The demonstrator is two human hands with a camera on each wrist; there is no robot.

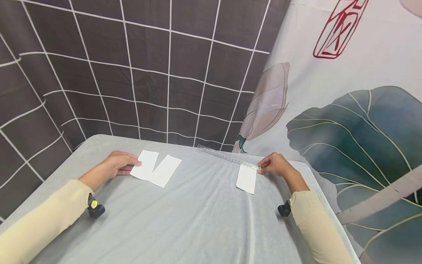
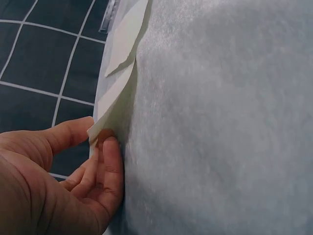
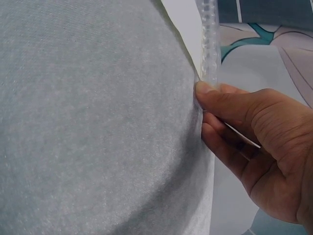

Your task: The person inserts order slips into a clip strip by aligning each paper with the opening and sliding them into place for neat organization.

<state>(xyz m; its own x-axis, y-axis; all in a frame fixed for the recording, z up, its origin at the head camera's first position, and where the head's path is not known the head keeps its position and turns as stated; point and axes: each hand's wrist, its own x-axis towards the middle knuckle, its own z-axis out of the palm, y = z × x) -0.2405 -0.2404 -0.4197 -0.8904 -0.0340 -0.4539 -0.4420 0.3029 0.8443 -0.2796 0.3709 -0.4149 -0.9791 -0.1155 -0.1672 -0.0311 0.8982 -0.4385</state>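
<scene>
At the left, my left hand (image 1: 119,163) pinches the edge of a white paper strip (image 1: 145,165) between thumb and fingers. In the left wrist view that strip (image 2: 116,95) bends up from the cloth at the held corner. A second paper strip (image 1: 166,171) lies slanted beside it, their lower ends meeting. Over on the right, my right hand (image 1: 274,164) pinches the near end of a clear plastic ruler (image 1: 227,157). A third white paper piece (image 1: 246,180) lies against that end of the ruler, its top edge by my fingertips. Whether the fingers also hold this paper, I cannot tell.
A light grey cloth (image 1: 197,220) covers the table, with soft wrinkles. Behind it hangs a dark curtain (image 1: 148,84) with a white grid. A white curtain (image 1: 306,80) printed with leaves borders the right side.
</scene>
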